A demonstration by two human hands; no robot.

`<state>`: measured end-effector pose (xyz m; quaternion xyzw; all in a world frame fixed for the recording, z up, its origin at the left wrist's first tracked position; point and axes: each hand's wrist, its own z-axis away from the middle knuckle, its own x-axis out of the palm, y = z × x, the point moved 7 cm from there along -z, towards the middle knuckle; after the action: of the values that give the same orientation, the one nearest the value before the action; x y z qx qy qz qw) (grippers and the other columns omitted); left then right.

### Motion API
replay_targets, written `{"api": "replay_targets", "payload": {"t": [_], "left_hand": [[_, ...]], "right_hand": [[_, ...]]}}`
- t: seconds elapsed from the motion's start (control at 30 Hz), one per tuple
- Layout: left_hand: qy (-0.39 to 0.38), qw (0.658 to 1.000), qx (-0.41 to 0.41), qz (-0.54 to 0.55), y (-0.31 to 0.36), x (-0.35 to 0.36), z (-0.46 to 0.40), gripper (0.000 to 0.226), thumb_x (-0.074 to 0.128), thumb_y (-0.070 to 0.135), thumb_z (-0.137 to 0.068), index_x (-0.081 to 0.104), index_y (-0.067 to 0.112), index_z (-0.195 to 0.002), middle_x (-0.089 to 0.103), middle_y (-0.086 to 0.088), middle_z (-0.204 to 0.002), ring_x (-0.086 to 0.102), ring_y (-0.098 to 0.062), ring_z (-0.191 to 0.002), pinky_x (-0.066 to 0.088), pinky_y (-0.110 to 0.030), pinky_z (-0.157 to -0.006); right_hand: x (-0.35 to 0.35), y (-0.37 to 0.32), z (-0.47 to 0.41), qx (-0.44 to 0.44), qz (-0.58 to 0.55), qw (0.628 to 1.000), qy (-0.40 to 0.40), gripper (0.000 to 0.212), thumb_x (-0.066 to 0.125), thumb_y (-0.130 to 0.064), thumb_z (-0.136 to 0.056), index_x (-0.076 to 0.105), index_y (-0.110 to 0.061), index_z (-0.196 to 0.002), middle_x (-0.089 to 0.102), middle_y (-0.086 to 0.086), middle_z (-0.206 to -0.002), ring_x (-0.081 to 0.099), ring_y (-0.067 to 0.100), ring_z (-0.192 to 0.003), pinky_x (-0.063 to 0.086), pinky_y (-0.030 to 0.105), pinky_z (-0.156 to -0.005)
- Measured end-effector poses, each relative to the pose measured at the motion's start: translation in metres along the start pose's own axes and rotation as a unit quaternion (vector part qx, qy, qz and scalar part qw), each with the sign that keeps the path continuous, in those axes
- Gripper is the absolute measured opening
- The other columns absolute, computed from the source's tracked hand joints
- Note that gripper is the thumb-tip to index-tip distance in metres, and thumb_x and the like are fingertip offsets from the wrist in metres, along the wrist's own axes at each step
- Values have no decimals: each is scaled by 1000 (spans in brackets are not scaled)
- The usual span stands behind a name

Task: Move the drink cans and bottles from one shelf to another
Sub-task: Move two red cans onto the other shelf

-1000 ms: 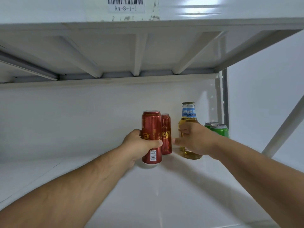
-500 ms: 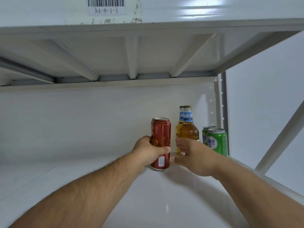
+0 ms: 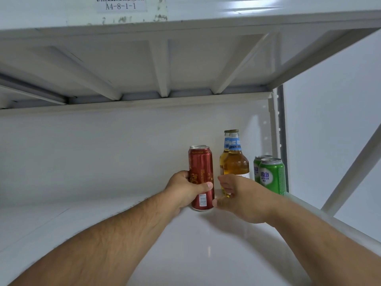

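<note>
My left hand [image 3: 185, 190] grips a tall red can [image 3: 201, 172] that stands upright on the white shelf [image 3: 206, 254]. Only the rim of a second red can [image 3: 203, 146] shows right behind it. To the right stand two amber bottles with blue neck labels, one [image 3: 236, 162] in front of the other [image 3: 223, 162]. My right hand [image 3: 245, 199] hovers in front of their bases with relaxed fingers and holds nothing; its thumb is close to the red can's foot. Two green cans, a front one [image 3: 272, 176] and a back one [image 3: 257, 168], stand at the shelf's right end.
The upper shelf's ribbed underside [image 3: 160, 65] hangs low overhead, with a barcode label [image 3: 120, 5] on its front edge. A perforated upright post [image 3: 277, 124] closes the right rear corner. A diagonal brace [image 3: 354, 170] runs outside on the right. The shelf stretches bare to the left.
My right hand has let go of the front bottle and drawn back a little. My left hand has shifted the red can rightward, in front of the other red can.
</note>
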<state>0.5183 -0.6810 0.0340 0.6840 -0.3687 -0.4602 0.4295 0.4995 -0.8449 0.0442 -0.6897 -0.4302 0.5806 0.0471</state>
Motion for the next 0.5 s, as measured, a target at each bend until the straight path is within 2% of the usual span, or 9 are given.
{"api": "replay_targets", "payload": {"t": [0.07,0.2,0.43,0.5], "left_hand": [[2,1000,2,2,0,0,1,54,89,21,-79,67,16,-129,74,-3,-118,72,-25,-109,55,-48,-104],[3,1000,7,-3,0,1,4,54,85,22,-83,64,17,-132,73,-2,-121,70,-24,-111,54,-45,-105],[-2,1000,10,-23,1,1,9,56,82,25,-87,60,17,-138,70,-1,-125,67,-21,-113,52,-40,-105],[-2,999,0,-45,2,-4,12,71,80,28,-89,47,15,-150,63,-5,-141,63,-23,-123,48,-38,-108]], "right_hand": [[1,-1,0,-7,-3,1000,-1,53,72,-44,-80,55,-26,-127,66,-3,-123,62,18,-115,52,42,-100],[2,-3,-1,-24,-9,1000,-1,41,72,-38,-84,57,-33,-122,66,-7,-119,63,15,-112,52,40,-99],[2,-5,2,-39,-2,999,-3,42,72,-37,-87,56,-30,-125,63,-7,-121,61,16,-114,51,40,-100],[2,-7,5,-39,13,999,-5,41,71,-37,-90,56,-30,-127,61,-8,-120,60,16,-116,51,36,-100]]}}
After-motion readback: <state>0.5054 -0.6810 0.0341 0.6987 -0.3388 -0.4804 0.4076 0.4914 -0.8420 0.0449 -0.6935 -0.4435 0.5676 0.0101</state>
